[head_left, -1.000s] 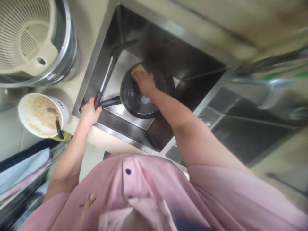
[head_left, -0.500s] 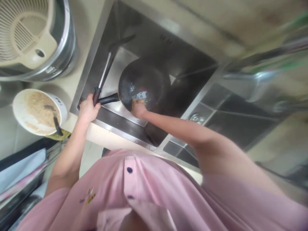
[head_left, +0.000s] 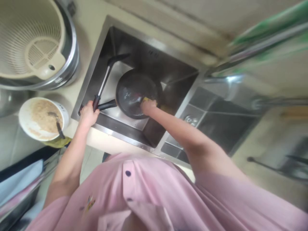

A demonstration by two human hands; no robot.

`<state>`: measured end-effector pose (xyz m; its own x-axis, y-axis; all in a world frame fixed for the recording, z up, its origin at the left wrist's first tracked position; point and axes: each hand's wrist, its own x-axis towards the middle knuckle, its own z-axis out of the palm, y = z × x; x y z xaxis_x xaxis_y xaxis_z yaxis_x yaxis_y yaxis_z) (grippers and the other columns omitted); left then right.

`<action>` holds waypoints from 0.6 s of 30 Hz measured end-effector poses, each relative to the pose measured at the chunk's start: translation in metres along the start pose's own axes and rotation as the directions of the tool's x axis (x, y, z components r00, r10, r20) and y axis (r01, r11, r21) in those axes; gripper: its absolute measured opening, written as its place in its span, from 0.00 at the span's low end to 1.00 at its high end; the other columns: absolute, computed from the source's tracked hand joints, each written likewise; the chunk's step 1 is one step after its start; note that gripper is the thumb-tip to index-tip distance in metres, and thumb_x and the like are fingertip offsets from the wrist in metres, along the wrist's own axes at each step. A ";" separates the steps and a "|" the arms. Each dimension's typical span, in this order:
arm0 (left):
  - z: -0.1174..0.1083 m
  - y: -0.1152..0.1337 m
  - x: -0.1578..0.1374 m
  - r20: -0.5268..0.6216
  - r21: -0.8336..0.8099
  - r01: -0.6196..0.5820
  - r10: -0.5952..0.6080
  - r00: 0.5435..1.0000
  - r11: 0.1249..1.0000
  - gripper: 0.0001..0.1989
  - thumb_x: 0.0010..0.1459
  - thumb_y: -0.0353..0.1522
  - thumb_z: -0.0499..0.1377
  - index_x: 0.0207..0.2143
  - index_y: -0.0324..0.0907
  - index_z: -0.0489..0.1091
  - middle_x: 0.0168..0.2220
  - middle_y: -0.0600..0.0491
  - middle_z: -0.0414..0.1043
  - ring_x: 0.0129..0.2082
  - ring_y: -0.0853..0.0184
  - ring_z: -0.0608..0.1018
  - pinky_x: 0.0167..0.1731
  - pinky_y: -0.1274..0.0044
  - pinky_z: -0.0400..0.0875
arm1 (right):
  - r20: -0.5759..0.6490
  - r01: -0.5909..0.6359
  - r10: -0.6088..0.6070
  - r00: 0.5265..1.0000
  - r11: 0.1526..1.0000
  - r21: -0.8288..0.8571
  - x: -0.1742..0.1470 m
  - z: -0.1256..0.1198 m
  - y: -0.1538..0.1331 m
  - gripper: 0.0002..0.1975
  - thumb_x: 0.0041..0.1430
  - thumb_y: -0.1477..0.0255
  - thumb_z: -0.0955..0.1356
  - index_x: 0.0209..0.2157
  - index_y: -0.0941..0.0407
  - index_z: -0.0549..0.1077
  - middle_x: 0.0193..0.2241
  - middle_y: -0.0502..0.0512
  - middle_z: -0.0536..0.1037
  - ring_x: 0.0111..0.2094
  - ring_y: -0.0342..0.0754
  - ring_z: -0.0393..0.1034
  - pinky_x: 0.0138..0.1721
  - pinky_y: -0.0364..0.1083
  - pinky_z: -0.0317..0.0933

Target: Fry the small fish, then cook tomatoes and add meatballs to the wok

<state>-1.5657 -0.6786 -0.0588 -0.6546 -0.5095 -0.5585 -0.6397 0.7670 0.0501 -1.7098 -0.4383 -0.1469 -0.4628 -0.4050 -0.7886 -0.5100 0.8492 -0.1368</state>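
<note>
Head view | pan (head_left: 131, 91) beneath right hand (head_left: 148, 107) | between them: apparently yellow sponge (head_left: 145, 99)

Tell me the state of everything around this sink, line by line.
Frying pan: in sink, wet-looking inside
Yellow sponge: under right hand, against pan
Left hand: gripping at pan and tool handles
Long-handled tool: slanted inside sink
White bowl: holding beige mixture and dark-handled utensil
Colander: nested inside metal pot

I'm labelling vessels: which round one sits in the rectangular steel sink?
The round black pan beneath the right hand; the round white bowl, beige plastic colander and silver metal pot are outside the sink.
</note>
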 end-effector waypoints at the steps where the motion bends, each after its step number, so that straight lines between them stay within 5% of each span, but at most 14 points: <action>1: 0.000 -0.002 -0.002 -0.028 0.012 -0.019 0.019 0.999 1.000 0.25 0.60 0.36 0.52 0.57 0.35 0.66 0.49 0.36 0.76 0.54 0.48 0.77 0.55 0.61 0.70 | -0.078 -0.001 0.005 0.997 0.999 0.044 -0.011 -0.008 0.007 0.23 0.63 0.76 0.62 0.59 0.58 0.71 0.55 0.72 0.71 0.57 0.64 0.65 0.56 0.64 0.59; 3: -0.001 -0.007 -0.008 -0.096 0.030 -0.059 0.062 0.993 0.998 0.24 0.59 0.36 0.52 0.55 0.34 0.67 0.49 0.35 0.76 0.54 0.47 0.76 0.55 0.61 0.70 | -0.337 0.020 0.040 0.941 0.984 0.175 -0.042 -0.024 0.030 0.23 0.65 0.73 0.59 0.60 0.56 0.68 0.56 0.67 0.71 0.56 0.58 0.67 0.56 0.58 0.62; 4: -0.001 -0.010 -0.012 -0.124 0.032 -0.077 0.081 0.989 0.996 0.23 0.59 0.37 0.52 0.54 0.34 0.67 0.48 0.35 0.76 0.53 0.47 0.77 0.54 0.61 0.71 | -0.487 0.012 0.115 0.866 0.968 0.250 -0.063 -0.030 0.045 0.22 0.66 0.72 0.58 0.59 0.57 0.68 0.55 0.66 0.71 0.55 0.57 0.67 0.56 0.57 0.62; 6: -0.001 -0.014 -0.021 -0.152 0.032 -0.107 0.111 0.982 0.994 0.23 0.60 0.38 0.50 0.53 0.35 0.68 0.47 0.35 0.77 0.50 0.46 0.79 0.51 0.60 0.72 | -0.696 -0.072 0.369 0.616 0.906 0.417 -0.104 -0.039 0.082 0.20 0.68 0.69 0.56 0.53 0.59 0.70 0.50 0.67 0.72 0.55 0.59 0.66 0.58 0.60 0.61; 8: -0.001 -0.015 -0.033 -0.157 0.045 -0.130 0.136 0.978 0.990 0.23 0.61 0.39 0.48 0.52 0.36 0.68 0.45 0.36 0.77 0.47 0.46 0.80 0.49 0.60 0.74 | -0.708 -0.176 0.628 0.323 0.775 0.607 -0.137 -0.045 0.120 0.18 0.68 0.64 0.57 0.50 0.58 0.70 0.50 0.70 0.70 0.56 0.61 0.65 0.59 0.62 0.59; 9: -0.001 -0.015 -0.038 -0.158 0.057 -0.145 0.153 0.976 0.988 0.23 0.61 0.40 0.48 0.52 0.37 0.68 0.44 0.37 0.78 0.46 0.46 0.80 0.48 0.60 0.74 | -0.670 -0.166 0.703 0.238 0.709 0.685 -0.146 -0.047 0.137 0.18 0.68 0.63 0.58 0.50 0.58 0.69 0.52 0.71 0.68 0.58 0.62 0.64 0.61 0.62 0.57; 11: 0.000 -0.012 -0.049 -0.160 0.086 -0.177 0.189 0.969 0.980 0.22 0.61 0.40 0.48 0.51 0.37 0.67 0.44 0.37 0.78 0.46 0.47 0.80 0.47 0.62 0.74 | -0.534 -0.074 0.773 0.341 0.589 0.805 -0.149 -0.051 0.164 0.16 0.67 0.62 0.60 0.49 0.56 0.68 0.50 0.71 0.70 0.56 0.61 0.66 0.59 0.62 0.59; 14: 0.001 -0.005 -0.065 -0.140 0.125 -0.211 0.227 0.964 0.970 0.20 0.62 0.39 0.49 0.51 0.38 0.67 0.47 0.38 0.77 0.46 0.49 0.80 0.46 0.64 0.74 | -0.403 0.017 0.740 0.538 0.468 0.883 -0.129 -0.058 0.181 0.17 0.69 0.60 0.57 0.37 0.55 0.70 0.30 0.61 0.73 0.36 0.55 0.74 0.44 0.60 0.69; 18: 0.002 0.007 -0.084 -0.095 0.174 -0.224 0.243 0.965 0.959 0.18 0.64 0.36 0.49 0.52 0.39 0.66 0.48 0.38 0.76 0.47 0.51 0.80 0.46 0.66 0.74 | -0.312 0.034 0.720 0.620 0.373 0.927 -0.106 -0.067 0.189 0.20 0.65 0.53 0.62 0.27 0.51 0.68 0.20 0.53 0.64 0.25 0.53 0.69 0.37 0.62 0.70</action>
<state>-1.5148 -0.6294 -0.0136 -0.8257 -0.3427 -0.4482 -0.3966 0.9175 0.0291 -1.8055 -0.2576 -0.0489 -0.8804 0.2547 -0.4000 0.4665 0.6171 -0.6337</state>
